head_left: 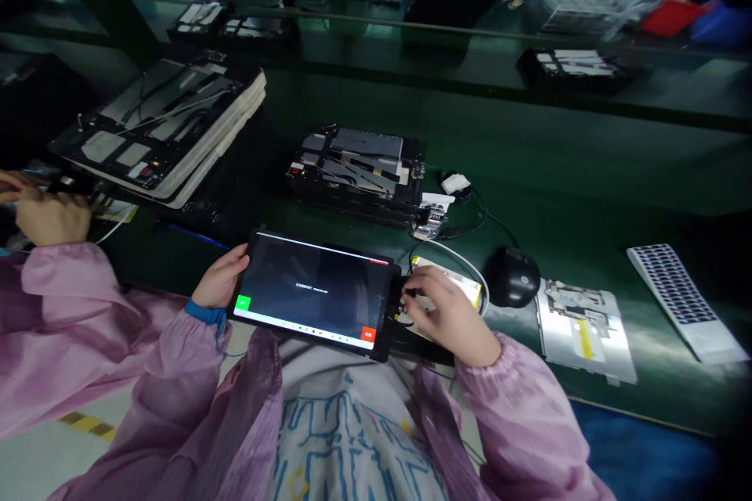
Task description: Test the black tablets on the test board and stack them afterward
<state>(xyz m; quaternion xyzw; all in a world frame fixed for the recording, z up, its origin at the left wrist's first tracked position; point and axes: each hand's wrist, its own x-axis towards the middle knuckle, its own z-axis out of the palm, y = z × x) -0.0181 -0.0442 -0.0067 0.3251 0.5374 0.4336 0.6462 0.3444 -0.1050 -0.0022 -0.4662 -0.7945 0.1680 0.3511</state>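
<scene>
I hold a black tablet (pixel 314 293) near my lap; its dark screen shows a line of small text, a green button at lower left and a red one at lower right. My left hand (pixel 220 275) grips the tablet's left edge, fingers curled behind it. My right hand (pixel 446 313) is at the tablet's right edge, fingers pinched on a small black cable connector (pixel 406 296) at the tablet's side. Under that hand lies a flat part with yellow trim (pixel 470 286).
A stack of open tablet chassis (pixel 358 172) lies ahead, a bigger stack (pixel 164 129) to the left. A black mouse (pixel 514 275), a metal plate (pixel 584 329) and a sheet of small blue pads (pixel 681 301) lie right. Another person's hands (pixel 44 211) work at far left; people in blue sit across.
</scene>
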